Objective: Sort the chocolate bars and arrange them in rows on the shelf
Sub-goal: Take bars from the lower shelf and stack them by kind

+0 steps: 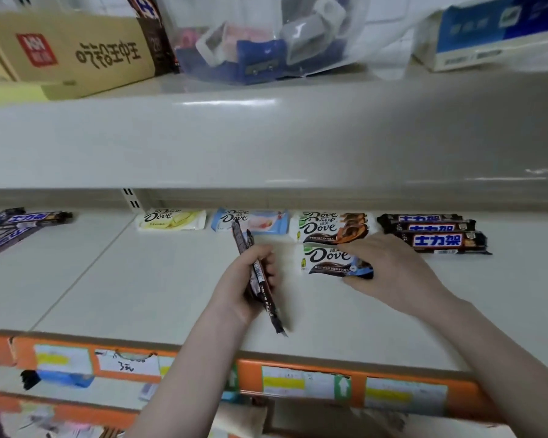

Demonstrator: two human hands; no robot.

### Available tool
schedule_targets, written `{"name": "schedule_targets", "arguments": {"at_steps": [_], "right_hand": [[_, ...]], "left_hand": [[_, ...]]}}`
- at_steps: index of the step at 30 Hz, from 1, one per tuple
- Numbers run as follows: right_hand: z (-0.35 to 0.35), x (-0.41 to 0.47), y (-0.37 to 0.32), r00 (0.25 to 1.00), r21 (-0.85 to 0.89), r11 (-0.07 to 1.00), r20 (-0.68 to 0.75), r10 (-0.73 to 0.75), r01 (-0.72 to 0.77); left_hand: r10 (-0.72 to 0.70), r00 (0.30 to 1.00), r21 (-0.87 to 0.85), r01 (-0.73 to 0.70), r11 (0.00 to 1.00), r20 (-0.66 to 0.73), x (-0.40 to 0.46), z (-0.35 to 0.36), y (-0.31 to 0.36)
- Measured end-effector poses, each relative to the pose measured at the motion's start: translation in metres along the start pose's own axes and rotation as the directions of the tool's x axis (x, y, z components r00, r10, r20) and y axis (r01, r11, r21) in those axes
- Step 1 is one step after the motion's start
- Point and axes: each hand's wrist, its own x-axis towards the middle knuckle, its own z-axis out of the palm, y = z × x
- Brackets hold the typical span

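A: Left hand (pixel 250 279)?
B: Curled round a few dark bars (pixel 260 276), held edge-on, tips poking up past the fingers (pixel 268 259) toward the back, tails hanging below the palm toward the shelf lip.

A: Right hand (pixel 389 270)?
B: Gripping the right end of a Dove bar (pixel 329 260), thumb below that end and fingers laid over the top. Bar lying flat on the shelf (pixel 140 289), logo facing up.

A: Beyond the right fingers?
B: Two more brown Dove bars (pixel 326 226) stacked in a row, just behind the held one. To the right of those, three Snickers (pixel 434 232) overlapping front to back, the nearest just beyond the knuckles.

A: Beyond the left fingers?
B: Blue Dove (pixel 253 220) straight behind the dark bars' tips. Yellow Dove (pixel 171 219) further left along the back edge.

A: Far left of both hands?
B: Loose pile of Snickers (pixel 10 229), lying at angles, well apart from everything else.

A: Nearer than the wrists?
B: Orange price strip (pixel 298 368) along the shelf front, paper labels with yellow bands stuck on.

A: Above the hands?
B: Upper shelf carrying a cardboard box (pixel 76 49), a clear bag (pixel 266 36) of blurred goods, and a blue-and-white carton (pixel 494 33). Contents of the bag not readable.
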Motion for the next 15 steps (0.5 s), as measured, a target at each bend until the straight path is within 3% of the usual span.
{"name": "schedule_targets", "arguments": {"at_steps": [3,9,15], "right_hand": [[0.002,-0.001,-0.003,1.000,0.015,1.000,-0.004,-0.008,0.008],[-0.008,-0.004,-0.012,0.999,0.027,0.999,-0.028,-0.036,0.037],[-0.025,-0.023,0.004,0.999,-0.013,0.999,-0.011,-0.052,0.051]], "left_hand": [[-0.012,1.000,0.002,0.012,1.000,-0.008,0.000,-0.001,0.002],[-0.016,1.000,0.320,0.014,0.947,0.003,0.006,0.007,-0.002],[0.002,1.000,0.354,-0.012,0.935,0.029,0.011,0.031,-0.021]]}}
